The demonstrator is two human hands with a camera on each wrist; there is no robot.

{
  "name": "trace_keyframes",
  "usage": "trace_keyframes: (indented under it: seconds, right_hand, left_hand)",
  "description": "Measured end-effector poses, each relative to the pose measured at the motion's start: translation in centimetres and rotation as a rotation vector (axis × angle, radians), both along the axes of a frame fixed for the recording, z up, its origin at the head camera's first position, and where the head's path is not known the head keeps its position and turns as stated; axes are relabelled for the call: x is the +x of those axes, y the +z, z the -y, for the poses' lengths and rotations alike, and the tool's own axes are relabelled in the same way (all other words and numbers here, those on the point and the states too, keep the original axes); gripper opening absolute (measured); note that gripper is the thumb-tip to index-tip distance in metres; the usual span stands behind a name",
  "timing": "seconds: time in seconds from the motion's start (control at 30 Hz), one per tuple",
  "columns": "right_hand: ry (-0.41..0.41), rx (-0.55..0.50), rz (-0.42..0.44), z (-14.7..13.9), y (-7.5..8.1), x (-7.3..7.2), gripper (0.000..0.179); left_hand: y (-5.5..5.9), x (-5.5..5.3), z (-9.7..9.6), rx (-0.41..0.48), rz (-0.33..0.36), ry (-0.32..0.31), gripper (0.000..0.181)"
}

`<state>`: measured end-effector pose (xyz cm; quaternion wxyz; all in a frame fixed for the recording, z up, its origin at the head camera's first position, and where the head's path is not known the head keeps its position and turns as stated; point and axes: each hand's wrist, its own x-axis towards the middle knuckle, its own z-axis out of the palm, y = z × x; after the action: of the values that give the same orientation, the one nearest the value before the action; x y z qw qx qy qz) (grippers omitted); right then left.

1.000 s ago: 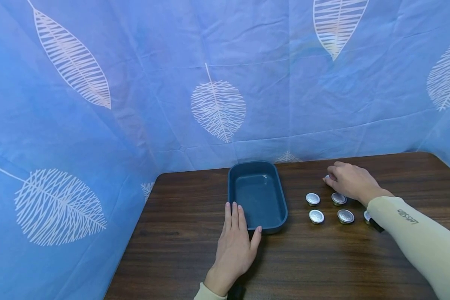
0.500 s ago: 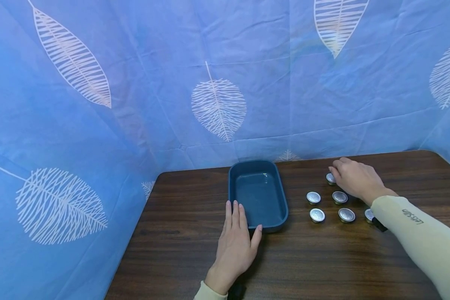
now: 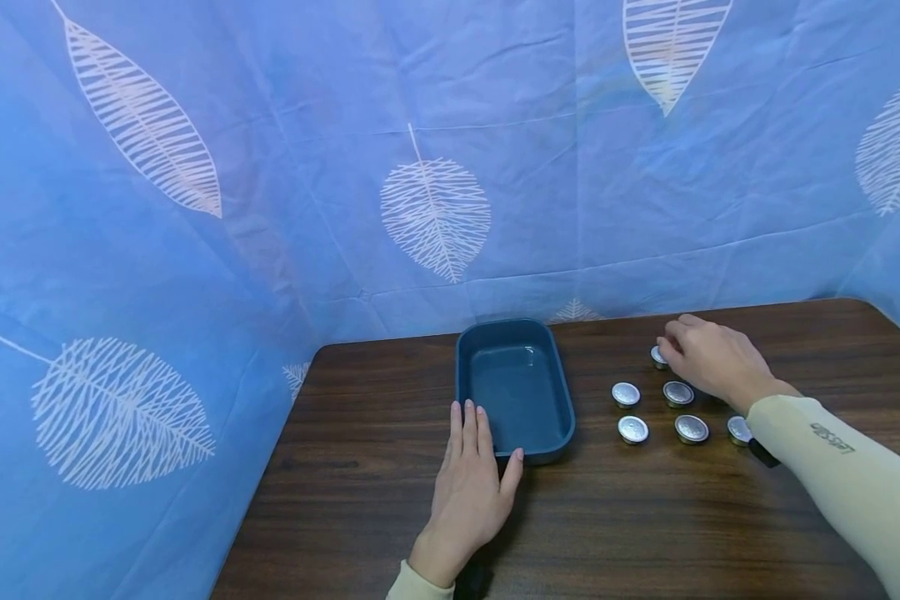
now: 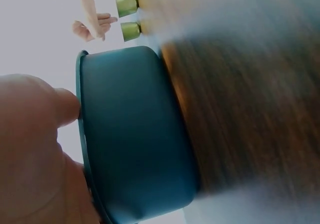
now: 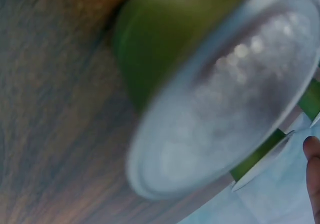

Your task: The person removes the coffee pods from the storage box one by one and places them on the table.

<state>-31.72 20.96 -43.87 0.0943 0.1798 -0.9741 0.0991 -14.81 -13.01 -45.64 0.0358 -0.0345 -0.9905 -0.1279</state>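
My left hand rests at the near left corner of a dark teal rectangular dish, fingers straight along its left rim. In the left wrist view, the thumb touches the dish's rim. My right hand hovers over the far row of coffee capsules, its fingertips beside the far capsule and partly covering it. Nothing shows in its grip. The capsules are green cups with silver foil lids facing up. In the right wrist view, one capsule fills the middle and a fingertip shows at the right edge.
Several other capsules stand in loose rows right of the dish, including a front left one, a middle one and one by the right sleeve. The brown wooden table ends at a blue leaf-print cloth.
My right hand has drawn slightly right from the far capsule, which now shows more beside the fingertips. The left hand and the dish have stayed put.
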Motion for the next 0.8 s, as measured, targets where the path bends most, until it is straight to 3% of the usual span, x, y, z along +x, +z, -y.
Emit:
trace_keyframes:
  seconds: [0.37,0.57,0.8]
  right_hand:
    - [0.096,-0.027,-0.231,0.8,0.5,0.1,0.018]
    - [0.097,-0.009,-0.214,0.9,0.4,0.4,0.015]
    - [0.102,0.022,-0.172,1.9,0.7,0.5,0.014]
  left_hand:
    - [0.6,-0.4,0.7,0.017,0.036,-0.008,0.076]
    - [0.5,-1.1,1.1,0.037,0.044,-0.034,0.074]
    - [0.9,-1.9,1.8,0.023,-0.037,-0.096,0.070]
